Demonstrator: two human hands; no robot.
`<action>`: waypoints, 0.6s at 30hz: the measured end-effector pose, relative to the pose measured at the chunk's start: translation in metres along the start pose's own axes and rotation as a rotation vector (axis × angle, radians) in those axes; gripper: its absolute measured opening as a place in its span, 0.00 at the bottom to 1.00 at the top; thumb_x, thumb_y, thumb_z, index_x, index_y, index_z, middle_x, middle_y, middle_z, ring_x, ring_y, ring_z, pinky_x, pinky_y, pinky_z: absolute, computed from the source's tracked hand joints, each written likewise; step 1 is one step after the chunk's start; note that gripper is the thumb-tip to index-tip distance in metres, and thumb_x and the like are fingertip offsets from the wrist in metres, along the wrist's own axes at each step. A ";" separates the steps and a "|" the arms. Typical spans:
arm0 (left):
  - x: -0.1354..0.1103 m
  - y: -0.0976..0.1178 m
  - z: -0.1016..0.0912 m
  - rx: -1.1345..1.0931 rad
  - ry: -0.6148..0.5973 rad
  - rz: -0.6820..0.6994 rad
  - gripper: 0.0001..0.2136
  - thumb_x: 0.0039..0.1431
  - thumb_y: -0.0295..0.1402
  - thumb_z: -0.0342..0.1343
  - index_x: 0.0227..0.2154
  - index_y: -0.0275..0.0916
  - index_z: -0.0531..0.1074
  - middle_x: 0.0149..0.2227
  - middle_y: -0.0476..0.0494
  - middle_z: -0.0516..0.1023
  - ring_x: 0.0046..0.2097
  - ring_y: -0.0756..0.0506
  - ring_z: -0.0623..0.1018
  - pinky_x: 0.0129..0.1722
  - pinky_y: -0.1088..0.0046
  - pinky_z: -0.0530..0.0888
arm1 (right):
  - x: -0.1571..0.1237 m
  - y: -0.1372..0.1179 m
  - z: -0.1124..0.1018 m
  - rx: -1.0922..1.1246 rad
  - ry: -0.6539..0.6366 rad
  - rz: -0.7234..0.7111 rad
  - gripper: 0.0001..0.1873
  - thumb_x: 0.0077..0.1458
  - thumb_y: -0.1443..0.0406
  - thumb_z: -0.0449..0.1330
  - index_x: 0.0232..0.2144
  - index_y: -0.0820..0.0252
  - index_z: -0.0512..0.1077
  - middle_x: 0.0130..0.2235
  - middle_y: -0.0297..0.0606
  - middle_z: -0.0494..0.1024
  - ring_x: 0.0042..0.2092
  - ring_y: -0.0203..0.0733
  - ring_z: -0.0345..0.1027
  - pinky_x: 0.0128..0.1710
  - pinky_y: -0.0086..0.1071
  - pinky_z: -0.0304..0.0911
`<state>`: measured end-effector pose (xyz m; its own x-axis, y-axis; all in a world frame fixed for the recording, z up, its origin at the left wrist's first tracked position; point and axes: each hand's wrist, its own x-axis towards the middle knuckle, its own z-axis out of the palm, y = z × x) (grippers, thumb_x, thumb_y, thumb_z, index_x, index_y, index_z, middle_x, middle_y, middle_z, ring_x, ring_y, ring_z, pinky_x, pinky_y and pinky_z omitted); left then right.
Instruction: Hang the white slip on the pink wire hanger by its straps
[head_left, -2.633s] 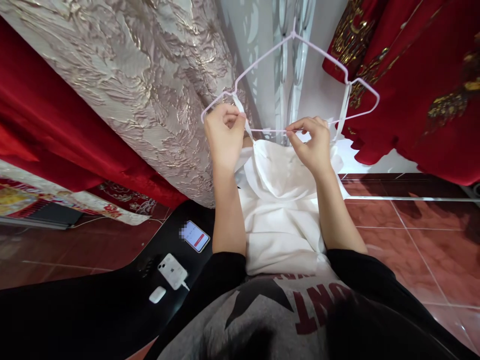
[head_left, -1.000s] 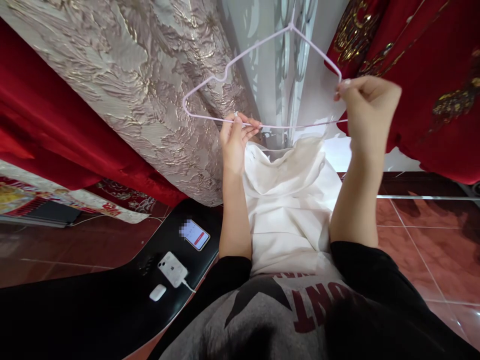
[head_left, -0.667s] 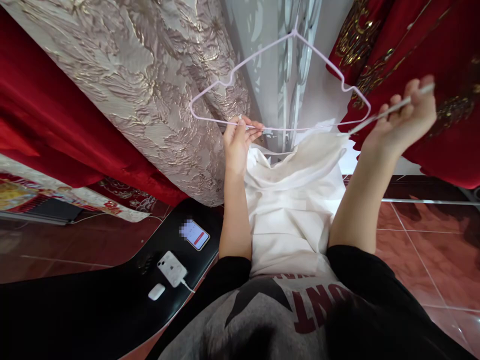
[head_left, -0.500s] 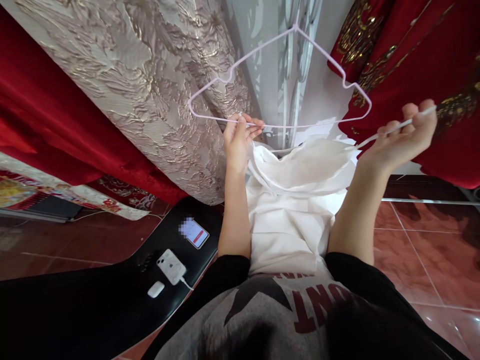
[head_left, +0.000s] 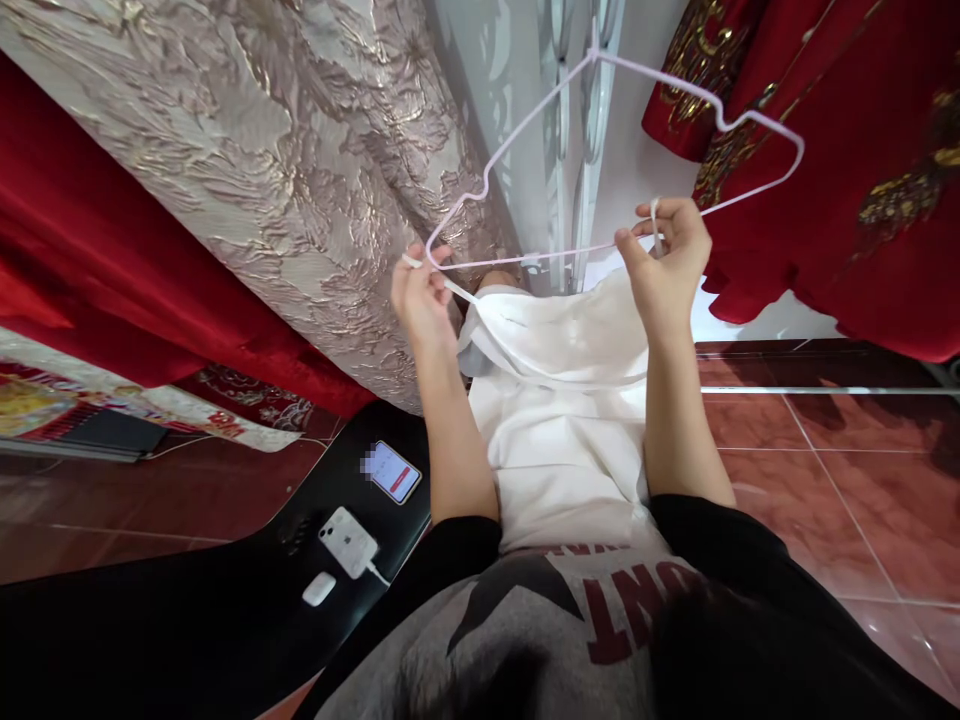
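Note:
A pale lilac hanger [head_left: 536,110] is up in front of me, tilted with its right end higher. My left hand [head_left: 424,300] is at the hanger's left corner, fingers curled on a thin white strap [head_left: 459,291]. That strap runs down to a white garment [head_left: 555,335], which drapes below the hanger and over my lap. My right hand [head_left: 667,262] closes around the hanger's lower bar, right of its middle. Another bit of white strap [head_left: 655,225] loops over the right fingers. The hanger's hook is cut off at the top.
On the left, a black bench [head_left: 172,620] bears a lit phone [head_left: 396,472], a white phone [head_left: 349,542] with a cable, and a small white case [head_left: 319,589]. Textured beige fabric [head_left: 300,180] and red cloth [head_left: 847,200] with gold decoration hang at the sides. The floor has red tiles [head_left: 862,500].
My right hand has come left and inward, from stretching a strap out to gripping the hanger's bar. My left hand has moved left to the hanger's corner. The hanger has shifted right and tilted.

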<state>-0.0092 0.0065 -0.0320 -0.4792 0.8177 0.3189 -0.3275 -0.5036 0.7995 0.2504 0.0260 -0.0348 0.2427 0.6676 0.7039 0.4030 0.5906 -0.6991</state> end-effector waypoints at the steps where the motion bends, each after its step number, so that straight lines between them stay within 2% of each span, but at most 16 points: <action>1: 0.004 0.004 -0.007 0.020 0.049 0.030 0.09 0.59 0.22 0.52 0.35 0.43 0.74 0.31 0.50 0.81 0.23 0.53 0.68 0.19 0.77 0.58 | 0.002 0.001 -0.004 0.004 0.000 0.001 0.16 0.54 0.58 0.62 0.42 0.56 0.63 0.48 0.39 0.72 0.45 0.41 0.72 0.42 0.39 0.68; 2: 0.008 0.010 -0.012 0.053 0.063 0.069 0.13 0.60 0.20 0.48 0.36 0.42 0.75 0.30 0.50 0.81 0.21 0.53 0.65 0.17 0.78 0.55 | 0.004 0.001 -0.006 0.008 -0.003 0.003 0.16 0.54 0.58 0.62 0.42 0.56 0.63 0.47 0.38 0.72 0.45 0.41 0.72 0.42 0.38 0.68; 4: 0.014 0.024 -0.019 0.144 0.018 0.181 0.19 0.59 0.16 0.43 0.38 0.40 0.78 0.28 0.50 0.81 0.19 0.54 0.61 0.16 0.79 0.52 | 0.005 0.001 -0.007 0.021 -0.006 0.010 0.16 0.53 0.60 0.63 0.41 0.56 0.63 0.46 0.38 0.73 0.44 0.40 0.72 0.41 0.38 0.68; 5: 0.018 0.032 -0.020 0.196 -0.030 0.249 0.21 0.60 0.15 0.43 0.39 0.40 0.79 0.29 0.50 0.82 0.19 0.54 0.61 0.15 0.79 0.53 | 0.004 0.000 -0.006 0.029 -0.005 0.013 0.16 0.52 0.60 0.63 0.41 0.56 0.63 0.46 0.37 0.73 0.43 0.39 0.72 0.40 0.37 0.68; 7: 0.029 0.047 -0.017 0.276 -0.138 0.394 0.19 0.62 0.15 0.47 0.43 0.42 0.79 0.35 0.53 0.83 0.22 0.56 0.67 0.18 0.82 0.62 | 0.003 -0.003 -0.004 0.049 -0.008 0.021 0.16 0.52 0.60 0.63 0.40 0.56 0.63 0.45 0.36 0.73 0.42 0.38 0.72 0.40 0.37 0.69; 9: 0.041 0.059 -0.008 0.301 -0.230 0.535 0.12 0.64 0.21 0.58 0.45 0.43 0.78 0.41 0.54 0.82 0.32 0.54 0.77 0.32 0.80 0.75 | 0.002 -0.006 -0.002 0.069 -0.012 0.034 0.15 0.51 0.61 0.64 0.39 0.56 0.63 0.42 0.35 0.74 0.41 0.38 0.72 0.39 0.36 0.68; 10: 0.047 0.063 -0.002 0.310 -0.280 0.581 0.09 0.62 0.27 0.64 0.44 0.42 0.79 0.42 0.53 0.82 0.39 0.51 0.80 0.40 0.76 0.77 | 0.002 -0.008 -0.002 0.080 -0.013 0.044 0.15 0.51 0.61 0.64 0.38 0.56 0.63 0.40 0.35 0.74 0.40 0.37 0.72 0.38 0.36 0.68; 12: 0.058 0.067 0.010 0.348 -0.356 0.614 0.13 0.55 0.39 0.69 0.40 0.40 0.80 0.41 0.51 0.83 0.45 0.46 0.80 0.49 0.67 0.77 | 0.002 -0.010 -0.003 0.102 -0.009 0.063 0.15 0.50 0.62 0.64 0.38 0.56 0.63 0.37 0.34 0.73 0.38 0.37 0.71 0.37 0.36 0.68; 14: 0.066 0.065 0.019 0.383 -0.370 0.601 0.17 0.50 0.46 0.70 0.37 0.40 0.80 0.37 0.51 0.83 0.44 0.44 0.81 0.47 0.65 0.78 | 0.001 -0.012 -0.005 0.116 -0.008 0.076 0.15 0.50 0.63 0.65 0.38 0.56 0.63 0.36 0.33 0.73 0.38 0.37 0.71 0.38 0.36 0.68; 16: 0.071 0.059 0.021 0.354 -0.305 0.603 0.19 0.48 0.48 0.70 0.36 0.40 0.80 0.36 0.53 0.83 0.40 0.46 0.81 0.45 0.66 0.78 | 0.001 -0.013 -0.007 0.118 -0.017 0.077 0.15 0.51 0.62 0.64 0.38 0.56 0.63 0.35 0.33 0.73 0.38 0.37 0.71 0.39 0.36 0.68; 18: 0.074 0.048 0.015 0.286 -0.235 0.593 0.20 0.48 0.50 0.69 0.37 0.40 0.80 0.35 0.53 0.83 0.37 0.48 0.80 0.40 0.70 0.77 | 0.000 -0.014 -0.008 0.121 -0.029 0.074 0.16 0.51 0.60 0.64 0.39 0.55 0.63 0.35 0.33 0.73 0.38 0.37 0.71 0.39 0.37 0.68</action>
<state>-0.0478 0.0467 0.0380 -0.3109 0.4827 0.8187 0.1775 -0.8168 0.5490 0.2520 0.0146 -0.0238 0.2415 0.7230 0.6473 0.2756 0.5885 -0.7601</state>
